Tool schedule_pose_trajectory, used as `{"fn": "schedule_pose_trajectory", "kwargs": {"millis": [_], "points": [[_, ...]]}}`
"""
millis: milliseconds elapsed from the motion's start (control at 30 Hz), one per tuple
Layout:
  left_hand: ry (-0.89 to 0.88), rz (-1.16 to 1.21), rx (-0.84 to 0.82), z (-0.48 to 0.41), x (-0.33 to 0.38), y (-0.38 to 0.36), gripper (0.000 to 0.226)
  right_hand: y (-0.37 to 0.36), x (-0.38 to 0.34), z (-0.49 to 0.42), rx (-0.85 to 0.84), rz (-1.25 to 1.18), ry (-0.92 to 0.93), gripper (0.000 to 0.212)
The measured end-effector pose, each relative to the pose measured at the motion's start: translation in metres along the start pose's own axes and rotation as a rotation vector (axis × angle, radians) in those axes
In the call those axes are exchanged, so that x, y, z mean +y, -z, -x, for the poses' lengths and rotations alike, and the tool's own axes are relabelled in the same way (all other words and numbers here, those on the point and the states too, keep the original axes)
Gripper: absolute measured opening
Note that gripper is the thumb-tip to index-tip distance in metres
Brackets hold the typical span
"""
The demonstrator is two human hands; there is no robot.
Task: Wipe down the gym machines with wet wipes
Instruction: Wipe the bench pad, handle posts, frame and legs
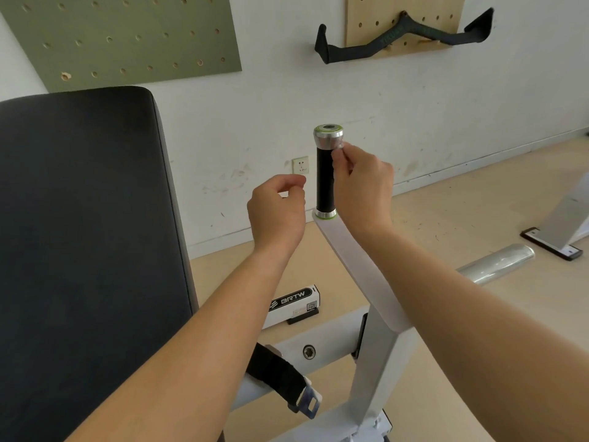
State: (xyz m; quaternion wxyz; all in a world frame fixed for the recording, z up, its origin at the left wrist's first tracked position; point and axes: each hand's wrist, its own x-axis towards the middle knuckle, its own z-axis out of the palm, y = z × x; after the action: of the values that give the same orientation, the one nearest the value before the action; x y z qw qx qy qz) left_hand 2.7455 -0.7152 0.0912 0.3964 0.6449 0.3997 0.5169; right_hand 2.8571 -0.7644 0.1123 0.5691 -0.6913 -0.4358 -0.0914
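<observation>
Back pad [79,218]: far left, well apart from both hands.
Left hand [277,212]: fingers curled, nothing seen in it, just beside the handle [325,180].
Handle: upright, between the 2 hands.
Right hand [363,189]: fingertips pinch a small pale scrap [339,145], likely the wipe, against the silver cap [328,137].
Tip: circle the whole cap, then drag down the black grip.
</observation>
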Motion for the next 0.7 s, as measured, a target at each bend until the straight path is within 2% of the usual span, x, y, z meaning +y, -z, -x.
{"fn": "schedule_pose_trajectory", "kwargs": {"millis": [133, 267, 400, 533, 633, 700], "points": [[0.027, 0.011, 0.012, 0.002, -0.003, -0.004, 0.027, -0.002, 0.011, 0.011, -0.085, 0.095, -0.012, 0.033], [0.08, 0.028, 0.015, 0.01, -0.006, -0.009, 0.028, -0.002, 0.023, 0.025, -0.25, 0.225, -0.118, 0.033], [0.087, 0.008, 0.013, 0.015, -0.005, -0.005, 0.028, 0.008, 0.026, 0.021, -0.355, 0.13, -0.192, 0.032], [0.075, -0.026, 0.024, 0.009, 0.002, 0.009, 0.029, 0.021, 0.006, 0.014, -0.199, -0.188, -0.201, 0.03], [0.093, -0.019, 0.043, 0.007, 0.004, 0.017, 0.027, 0.025, -0.018, 0.004, -0.05, -0.253, -0.173, 0.035], [0.1, -0.018, 0.043, 0.006, 0.002, 0.019, 0.027, 0.023, -0.024, 0.005, -0.039, -0.25, -0.157, 0.033]]}}
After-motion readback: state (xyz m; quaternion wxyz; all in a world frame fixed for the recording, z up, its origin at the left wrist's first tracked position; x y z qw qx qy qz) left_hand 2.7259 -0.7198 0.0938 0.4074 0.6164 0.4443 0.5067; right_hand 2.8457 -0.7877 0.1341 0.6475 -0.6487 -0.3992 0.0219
